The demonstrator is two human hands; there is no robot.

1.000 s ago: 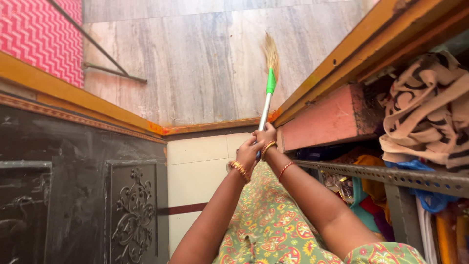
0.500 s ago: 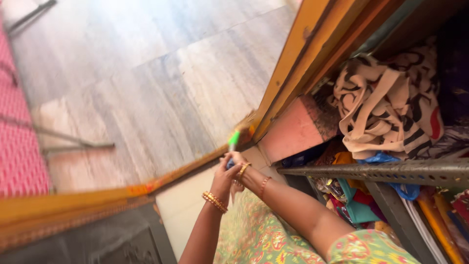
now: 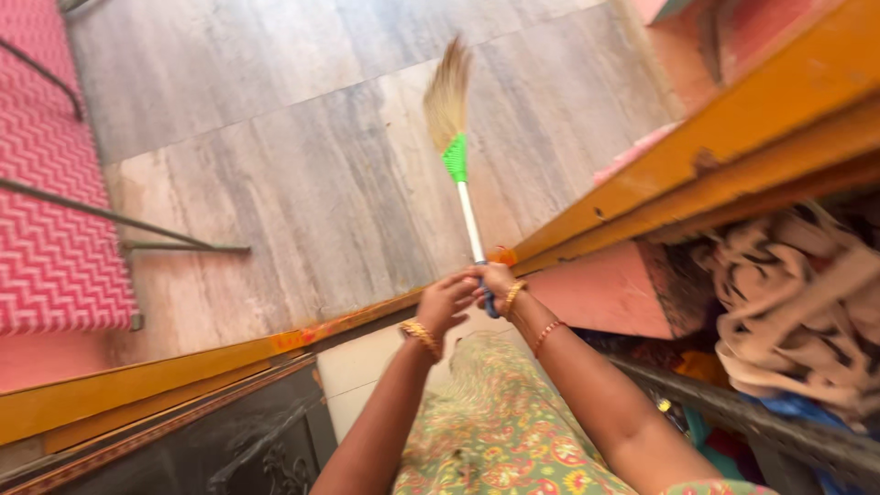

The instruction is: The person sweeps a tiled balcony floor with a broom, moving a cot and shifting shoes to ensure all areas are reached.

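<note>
Both my hands grip the lower end of a broom (image 3: 464, 200). It has a white stick, a green binding and a straw-coloured brush at the far end, which points away from me over grey stone slabs (image 3: 302, 174). My left hand (image 3: 446, 301) is wrapped around the blue end of the stick. My right hand (image 3: 495, 280) holds it just beside, touching the left. Both wrists carry gold and red bangles. Below my arms I see my green flowered garment (image 3: 500, 431).
A pink woven cot (image 3: 50, 220) with a metal frame is at the left. An orange wooden frame (image 3: 733, 147) runs diagonally at the right. Under it are a pink block (image 3: 605, 293), a beige patterned cloth (image 3: 788, 302) and a metal shelf edge (image 3: 733, 412).
The view swung and the broom came back into full sight, its brush now stretched out over the stone slabs. Both hands have stayed together on the stick.
</note>
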